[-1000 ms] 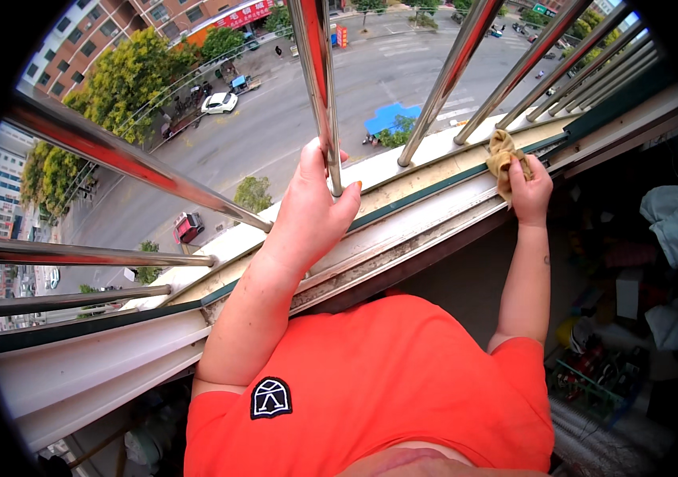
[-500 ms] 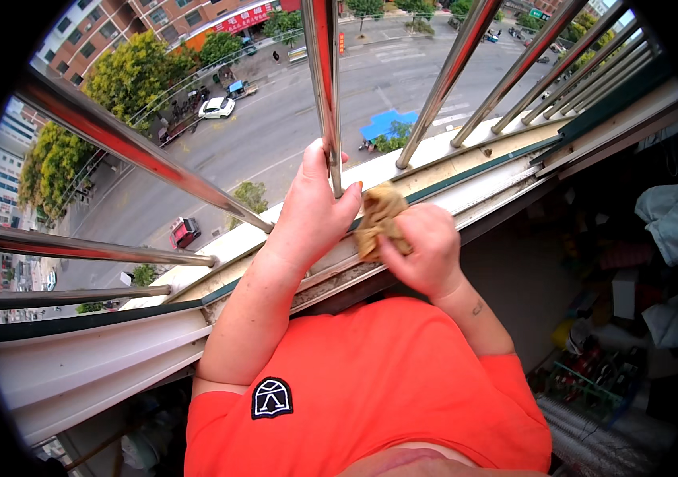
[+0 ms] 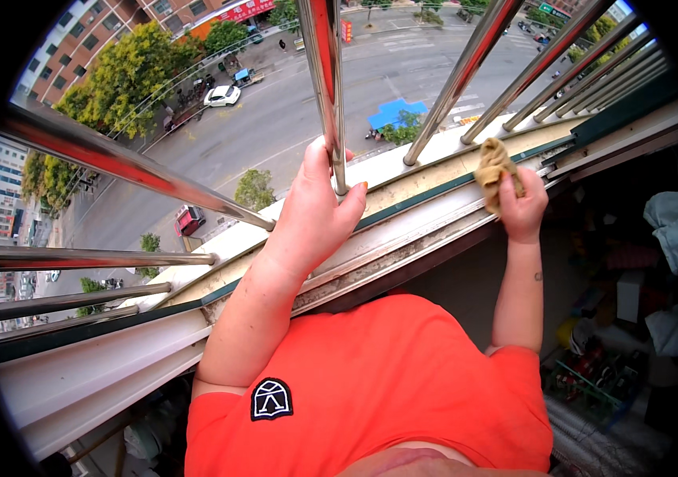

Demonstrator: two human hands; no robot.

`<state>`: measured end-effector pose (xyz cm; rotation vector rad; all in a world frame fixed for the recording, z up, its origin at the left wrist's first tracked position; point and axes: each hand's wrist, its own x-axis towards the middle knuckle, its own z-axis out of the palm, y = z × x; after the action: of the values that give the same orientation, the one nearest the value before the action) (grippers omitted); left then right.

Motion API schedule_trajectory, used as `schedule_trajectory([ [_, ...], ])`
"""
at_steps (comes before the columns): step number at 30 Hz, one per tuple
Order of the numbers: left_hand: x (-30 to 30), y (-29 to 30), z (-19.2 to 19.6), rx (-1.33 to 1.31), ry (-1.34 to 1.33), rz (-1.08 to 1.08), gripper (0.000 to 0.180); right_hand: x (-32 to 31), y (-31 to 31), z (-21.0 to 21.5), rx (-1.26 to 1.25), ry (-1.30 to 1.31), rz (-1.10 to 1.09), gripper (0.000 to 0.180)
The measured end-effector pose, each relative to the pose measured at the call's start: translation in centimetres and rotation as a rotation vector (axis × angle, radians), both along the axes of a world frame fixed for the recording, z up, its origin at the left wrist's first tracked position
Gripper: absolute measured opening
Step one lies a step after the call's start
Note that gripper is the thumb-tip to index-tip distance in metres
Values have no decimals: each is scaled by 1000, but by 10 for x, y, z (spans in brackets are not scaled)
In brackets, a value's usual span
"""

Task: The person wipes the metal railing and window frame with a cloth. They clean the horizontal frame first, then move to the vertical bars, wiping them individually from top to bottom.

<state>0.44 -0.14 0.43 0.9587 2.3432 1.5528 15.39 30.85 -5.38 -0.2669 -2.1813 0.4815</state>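
Note:
My left hand (image 3: 316, 208) is wrapped around the foot of a shiny steel bar (image 3: 327, 87), thumb on the near side and fingertips partly hidden behind it. A crumpled tan cloth (image 3: 493, 168) is gripped in my right hand (image 3: 525, 207), off to the right. That cloth lies over the white window frame (image 3: 426, 230) with its grooved track. Whether it presses on the frame or hovers just above, I cannot tell. Between the bars and the track runs a dirty beige sill strip (image 3: 402, 193), edged by a dark green strip.
More steel bars (image 3: 466, 79) rise along the sill on both sides. Far below them lies a street (image 3: 275, 119) with a white car (image 3: 222, 95) and trees. Indoors at the right, a green crate (image 3: 593, 381) and pale bags (image 3: 677, 226) sit in a dim clutter.
My right hand has slid the cloth rightward along the window frame, away from my left hand, and the right arm has straightened. The left hand keeps its hold on the bar.

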Motion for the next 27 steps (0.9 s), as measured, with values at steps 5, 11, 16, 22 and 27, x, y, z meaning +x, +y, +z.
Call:
schedule_trajectory([
  [5,-1,0,1,-3,23,4,55,-5,55,-7,-348,12,-60,21],
  [11,-3,3,2,-25,19,10,56,-7,0,4,-114,-100,-156,24],
  [16,-2,1,-3,3,31,12,57,-18,-137,27,58,-125,290,25],
  [22,-3,1,0,40,1,-11,57,-28,-182,31,54,-121,552,29],
  [27,-2,-1,0,34,-7,-11,57,-29,-153,24,43,-84,515,29],
])
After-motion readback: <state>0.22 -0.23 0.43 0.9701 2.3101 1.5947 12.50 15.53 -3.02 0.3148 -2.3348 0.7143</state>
